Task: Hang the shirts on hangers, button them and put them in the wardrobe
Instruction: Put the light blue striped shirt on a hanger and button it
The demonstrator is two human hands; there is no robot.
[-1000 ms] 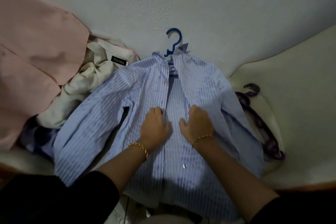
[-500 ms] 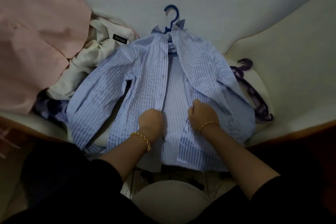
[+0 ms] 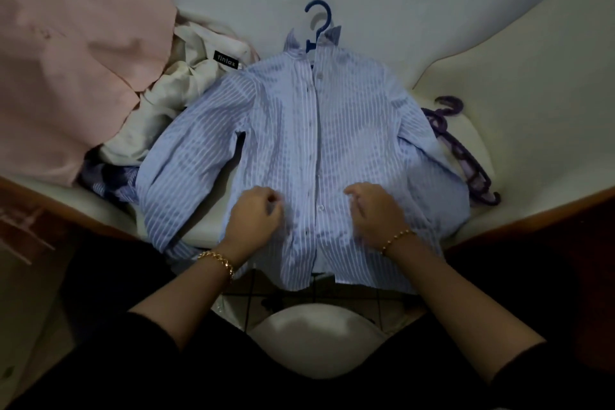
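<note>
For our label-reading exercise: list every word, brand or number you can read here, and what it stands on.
"finlax" (fourth letter unsure): white letters on a black label on the cream garment, left of the striped shirt.
No other readable text.

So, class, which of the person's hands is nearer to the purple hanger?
Right. The right hand is on the lower front of the striped shirt, on the side of the button line toward the purple hanger; the left hand is across that line, farther away.
</note>
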